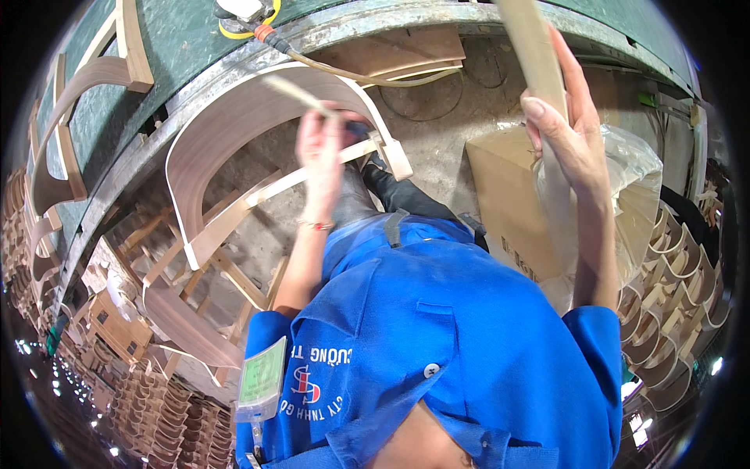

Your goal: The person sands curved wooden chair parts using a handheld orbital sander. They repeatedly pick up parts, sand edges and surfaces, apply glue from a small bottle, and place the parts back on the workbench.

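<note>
My left hand (319, 148) is closed round a slim pale stick (293, 92), smeared by motion. A small dark thing (358, 129) shows beside its fingers; I cannot make out what it is. That hand is in front of a bent wooden frame (191, 160), a wide curved panel with a straight bar (273, 187) across its ends, leaning by the workbench. On the right, my right hand (574, 129) grips a long pale wooden strip (535, 55), thumb on its near face and fingers behind. The strip's upper end runs out of view.
A green-topped workbench (176, 39) with a metal edge curves across the far side, bearing a hose-fed sander (246, 12) and more bent frames (86, 78). A cardboard carton (500, 187) with a plastic bag (637, 164) stands right. Stacked curved parts (676, 297) lie beyond.
</note>
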Motion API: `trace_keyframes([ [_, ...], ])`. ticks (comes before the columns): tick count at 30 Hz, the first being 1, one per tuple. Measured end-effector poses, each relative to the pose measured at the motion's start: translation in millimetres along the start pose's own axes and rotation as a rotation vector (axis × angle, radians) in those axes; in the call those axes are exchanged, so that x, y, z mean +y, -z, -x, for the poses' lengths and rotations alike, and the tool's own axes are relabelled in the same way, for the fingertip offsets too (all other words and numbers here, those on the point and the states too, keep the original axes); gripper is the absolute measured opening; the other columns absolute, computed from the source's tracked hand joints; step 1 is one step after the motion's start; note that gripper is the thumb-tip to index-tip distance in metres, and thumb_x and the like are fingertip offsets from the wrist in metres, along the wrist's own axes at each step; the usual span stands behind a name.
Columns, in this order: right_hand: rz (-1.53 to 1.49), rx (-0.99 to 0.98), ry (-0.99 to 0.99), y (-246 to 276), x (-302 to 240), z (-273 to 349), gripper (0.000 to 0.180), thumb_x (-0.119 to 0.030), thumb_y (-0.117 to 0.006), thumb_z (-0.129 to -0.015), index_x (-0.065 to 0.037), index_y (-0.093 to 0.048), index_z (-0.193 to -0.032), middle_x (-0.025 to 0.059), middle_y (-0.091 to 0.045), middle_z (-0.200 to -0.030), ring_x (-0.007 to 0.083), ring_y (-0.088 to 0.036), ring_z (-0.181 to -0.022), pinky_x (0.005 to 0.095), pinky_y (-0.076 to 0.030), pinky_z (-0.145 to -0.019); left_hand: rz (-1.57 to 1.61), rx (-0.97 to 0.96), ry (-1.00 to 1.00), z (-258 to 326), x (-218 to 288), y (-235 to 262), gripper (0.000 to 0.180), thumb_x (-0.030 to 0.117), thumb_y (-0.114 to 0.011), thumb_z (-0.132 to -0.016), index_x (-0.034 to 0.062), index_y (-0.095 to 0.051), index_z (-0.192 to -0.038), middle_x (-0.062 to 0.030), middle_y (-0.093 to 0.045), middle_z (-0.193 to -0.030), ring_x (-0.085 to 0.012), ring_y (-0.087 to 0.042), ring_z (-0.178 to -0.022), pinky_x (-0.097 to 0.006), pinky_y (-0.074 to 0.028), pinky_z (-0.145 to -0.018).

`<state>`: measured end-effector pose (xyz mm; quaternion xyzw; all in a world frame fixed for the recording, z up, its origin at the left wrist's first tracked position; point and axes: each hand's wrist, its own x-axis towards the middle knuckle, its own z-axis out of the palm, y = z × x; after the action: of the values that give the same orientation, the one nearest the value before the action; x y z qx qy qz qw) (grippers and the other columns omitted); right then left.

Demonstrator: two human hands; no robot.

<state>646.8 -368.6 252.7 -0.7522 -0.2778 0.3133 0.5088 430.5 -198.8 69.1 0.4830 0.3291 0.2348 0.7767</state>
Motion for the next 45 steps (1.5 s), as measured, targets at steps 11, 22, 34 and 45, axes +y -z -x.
trace_keyframes([
  [11, -0.209, 0.058, -0.464, -76.9, 116.2, -40.1, 0.065, -0.023, -0.076, -0.080, -0.001, -0.045, -0.132, 0.0015, -0.056, -0.080, 0.0075, -0.053, -0.056, 0.0237, -0.045, -0.049, -0.162, 0.350, 0.185, -42.3, 61.3, 196.3, 0.032, 0.016, -0.056, -0.098, 0.0031, -0.053, -0.127, -0.0075, -0.067, -0.095, -0.0206, -0.069, -0.084, -0.030, -0.057, -0.073],
  [22, -0.055, 0.015, -0.153, -107.9, 49.1, -159.4, 0.061, -0.026, -0.074, -0.081, 0.000, -0.046, -0.128, 0.0020, -0.057, -0.081, 0.0071, -0.055, -0.062, 0.0230, -0.046, -0.054, -0.073, 0.121, -0.050, -134.0, 116.6, 190.1, 0.033, 0.013, -0.053, -0.100, 0.0025, -0.047, -0.130, -0.0111, -0.067, -0.106, -0.0249, -0.068, -0.100, -0.032, -0.056, -0.083],
  [34, 0.520, -0.559, -0.417, -142.0, 78.4, 44.7, 0.053, -0.023, -0.070, -0.072, -0.008, -0.047, -0.118, 0.0209, -0.065, -0.102, 0.0398, -0.064, -0.095, 0.0467, -0.051, -0.085, 0.049, 0.333, 0.088, -36.2, 45.9, 160.5, 0.033, 0.017, -0.054, -0.099, 0.0060, -0.044, -0.129, -0.0122, -0.065, -0.108, -0.0255, -0.066, -0.102, -0.034, -0.055, -0.085],
  [45, 0.136, 0.237, -0.264, -35.2, 57.3, 53.2, 0.047, -0.009, -0.067, -0.085, -0.002, -0.045, -0.127, 0.0029, -0.058, -0.093, 0.0114, -0.057, -0.076, 0.0269, -0.050, -0.066, 0.082, -0.223, 0.105, -11.6, -28.2, 4.3, 0.027, 0.016, -0.052, -0.101, 0.0058, -0.047, -0.125, -0.0077, -0.066, -0.102, -0.0137, -0.063, -0.095, -0.027, -0.050, -0.084],
])
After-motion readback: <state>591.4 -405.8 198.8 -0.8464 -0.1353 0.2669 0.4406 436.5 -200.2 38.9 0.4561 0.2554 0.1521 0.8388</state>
